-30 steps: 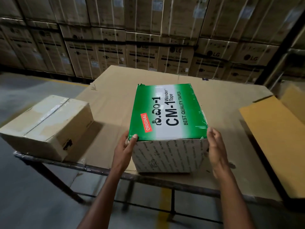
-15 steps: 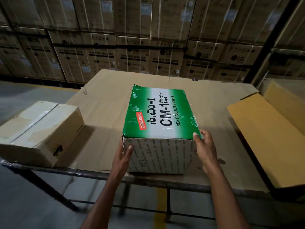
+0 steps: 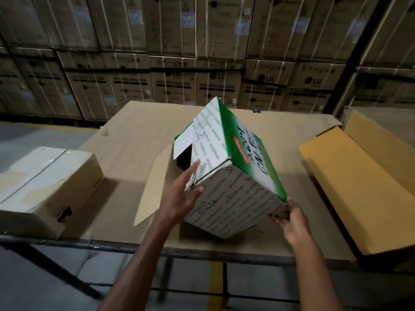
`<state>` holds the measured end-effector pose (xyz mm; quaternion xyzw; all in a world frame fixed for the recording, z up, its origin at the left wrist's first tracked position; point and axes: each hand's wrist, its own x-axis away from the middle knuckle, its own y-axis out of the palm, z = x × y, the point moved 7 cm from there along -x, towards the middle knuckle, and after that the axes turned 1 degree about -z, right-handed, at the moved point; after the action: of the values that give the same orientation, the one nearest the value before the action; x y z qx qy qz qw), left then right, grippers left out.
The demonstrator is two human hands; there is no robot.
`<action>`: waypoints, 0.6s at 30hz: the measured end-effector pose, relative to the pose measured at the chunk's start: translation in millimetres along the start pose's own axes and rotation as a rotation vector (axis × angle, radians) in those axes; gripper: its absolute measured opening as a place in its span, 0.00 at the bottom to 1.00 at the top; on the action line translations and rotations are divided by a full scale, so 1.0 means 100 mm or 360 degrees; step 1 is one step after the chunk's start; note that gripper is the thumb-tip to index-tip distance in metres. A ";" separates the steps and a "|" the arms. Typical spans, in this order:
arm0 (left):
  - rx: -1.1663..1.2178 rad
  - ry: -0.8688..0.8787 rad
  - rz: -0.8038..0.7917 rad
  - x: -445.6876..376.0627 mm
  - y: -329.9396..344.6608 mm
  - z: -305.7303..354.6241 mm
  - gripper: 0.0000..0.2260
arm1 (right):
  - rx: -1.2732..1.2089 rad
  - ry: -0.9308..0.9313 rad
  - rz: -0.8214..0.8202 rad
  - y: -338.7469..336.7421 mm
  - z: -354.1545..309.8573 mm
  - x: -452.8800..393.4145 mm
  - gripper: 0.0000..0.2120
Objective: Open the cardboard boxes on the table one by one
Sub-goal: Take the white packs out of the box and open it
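Item 1: green-and-white box (image 3: 226, 176), tilted up on one lower edge at the near-middle of the table (image 3: 143, 122), green printed face turned toward my right, white printed faces toward me and my left; print blurred. A white flap (image 3: 183, 145) hangs ajar on its left side w/ a dark gap beneath. My left hand (image 3: 182, 198): fingers straight, spread flat against the box's near-left corner, thumb on the near face, not wrapped round it. My right hand (image 3: 292, 221): fingers curled under the box's lower right corner, gripping there. Item 2: sealed tan box (image 3: 47, 187), tape along its top, at the table's left near corner, overhanging the edge, well apart from item 1. Item 3: yellow-brown carton flap (image 3: 350, 187) along the table's right side, near item 1 but not touching. Tabletop cvrd w/ cardboard sheet; bare stretch behind item 1 to the far edge, narrower strips either side. Bkgd: stacked washing-machine cartons (image 3: 173, 86) beyond the far edge.
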<state>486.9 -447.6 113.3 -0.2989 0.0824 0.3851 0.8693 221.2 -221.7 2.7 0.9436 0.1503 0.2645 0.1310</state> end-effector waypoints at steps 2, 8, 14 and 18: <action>-0.0215 0.0142 -0.0114 -0.10 0.18 0.06 0.29 | 0.0011 0.0040 0.0054 -0.17 0.01 -0.07 0.15; -0.0615 0.0196 -0.0316 -0.33 0.76 0.26 0.27 | 0.0566 0.0021 0.0217 -0.60 -0.06 -0.18 0.18; -0.0936 0.0284 -0.0164 -0.39 1.20 0.55 0.27 | 0.0764 -0.0807 0.0373 -0.61 -1.07 0.32 0.12; -0.1019 0.0310 -0.0156 -0.41 1.48 0.72 0.26 | 0.0779 -0.1203 0.0145 -0.32 -1.55 0.72 0.09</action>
<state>345.8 -353.6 119.1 -0.5957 0.0253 0.3188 0.7368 189.6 -141.3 153.6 0.9827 0.1083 -0.1366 -0.0621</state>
